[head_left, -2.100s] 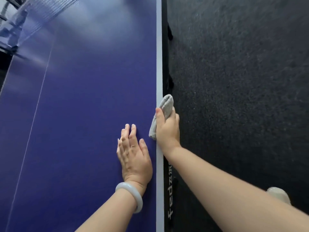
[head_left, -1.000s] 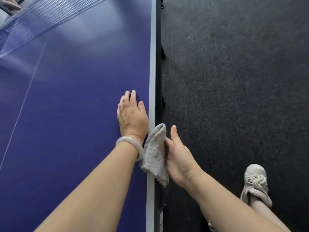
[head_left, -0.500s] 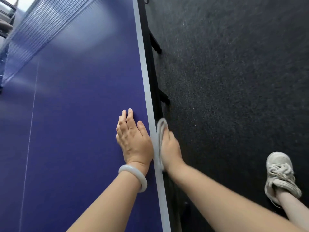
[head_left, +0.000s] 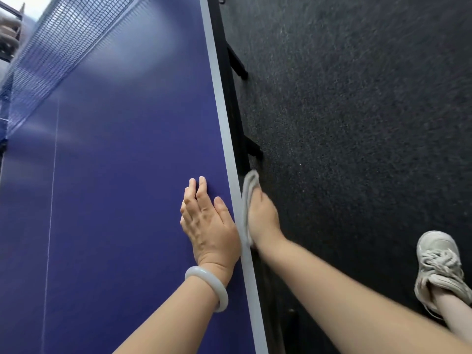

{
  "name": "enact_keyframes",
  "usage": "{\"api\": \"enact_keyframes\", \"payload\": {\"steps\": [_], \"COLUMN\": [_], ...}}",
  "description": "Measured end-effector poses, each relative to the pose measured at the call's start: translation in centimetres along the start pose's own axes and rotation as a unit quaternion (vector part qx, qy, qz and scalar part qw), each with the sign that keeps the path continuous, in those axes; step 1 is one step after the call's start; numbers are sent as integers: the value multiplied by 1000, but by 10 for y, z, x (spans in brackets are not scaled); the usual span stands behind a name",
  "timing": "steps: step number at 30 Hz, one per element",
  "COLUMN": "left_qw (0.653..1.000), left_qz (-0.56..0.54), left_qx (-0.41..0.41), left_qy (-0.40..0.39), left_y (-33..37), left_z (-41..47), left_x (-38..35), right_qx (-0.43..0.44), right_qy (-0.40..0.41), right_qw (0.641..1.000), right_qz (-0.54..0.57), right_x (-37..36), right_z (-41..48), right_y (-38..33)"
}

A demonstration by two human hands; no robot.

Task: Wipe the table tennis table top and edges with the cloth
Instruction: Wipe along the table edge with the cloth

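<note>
The blue table tennis table (head_left: 115, 175) fills the left of the view, with a white line along its right side edge (head_left: 224, 129). My left hand (head_left: 208, 223) rests flat on the blue top beside that edge, fingers straight, a pale bangle on the wrist. My right hand (head_left: 263, 218) is off the table's side and holds a grey cloth (head_left: 247, 200) against the vertical edge. The cloth is folded and sticks out past my fingers toward the net end. My right fingers are hidden behind the cloth and the hand's back.
The net (head_left: 58, 47) crosses the table at the top left. Dark speckled floor (head_left: 357, 123) lies to the right of the table. Black frame brackets (head_left: 240, 67) stick out under the edge. My foot in a pale sneaker (head_left: 439, 272) stands at the lower right.
My right hand with the cloth slid back toward me along the side edge, then forward again toward the net. My left hand shifted along the top beside it. The view has tilted.
</note>
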State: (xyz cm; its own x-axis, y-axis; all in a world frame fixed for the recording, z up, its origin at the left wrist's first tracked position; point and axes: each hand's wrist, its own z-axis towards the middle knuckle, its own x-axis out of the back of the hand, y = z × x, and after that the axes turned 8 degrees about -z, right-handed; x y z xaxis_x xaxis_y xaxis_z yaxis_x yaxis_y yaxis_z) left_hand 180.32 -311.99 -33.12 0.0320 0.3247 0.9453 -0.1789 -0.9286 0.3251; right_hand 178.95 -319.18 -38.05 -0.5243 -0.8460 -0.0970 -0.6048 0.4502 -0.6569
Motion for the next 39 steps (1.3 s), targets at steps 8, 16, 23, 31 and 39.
{"api": "enact_keyframes", "payload": {"steps": [8, 16, 23, 31, 39], "left_qw": [1000, 1000, 1000, 1000, 990], "left_qz": [7, -2, 4, -13, -134], "left_qx": [6, 12, 16, 6, 1], "left_qy": [-6, -5, -7, -10, 44], "left_y": [0, 0, 0, 1, 3], "left_z": [-1, -1, -1, 0, 19], "left_x": [1, 1, 1, 2, 18], "right_qx": [-21, 36, 42, 96, 127], "right_qy": [16, 22, 10, -6, -38], "right_qw": [1000, 999, 999, 994, 987], "right_qz": [1, -5, -15, -47, -87], "right_x": [-1, 0, 6, 7, 10], "right_z": [0, 8, -39, 21, 19], "right_y": [-10, -29, 3, -68, -60]}}
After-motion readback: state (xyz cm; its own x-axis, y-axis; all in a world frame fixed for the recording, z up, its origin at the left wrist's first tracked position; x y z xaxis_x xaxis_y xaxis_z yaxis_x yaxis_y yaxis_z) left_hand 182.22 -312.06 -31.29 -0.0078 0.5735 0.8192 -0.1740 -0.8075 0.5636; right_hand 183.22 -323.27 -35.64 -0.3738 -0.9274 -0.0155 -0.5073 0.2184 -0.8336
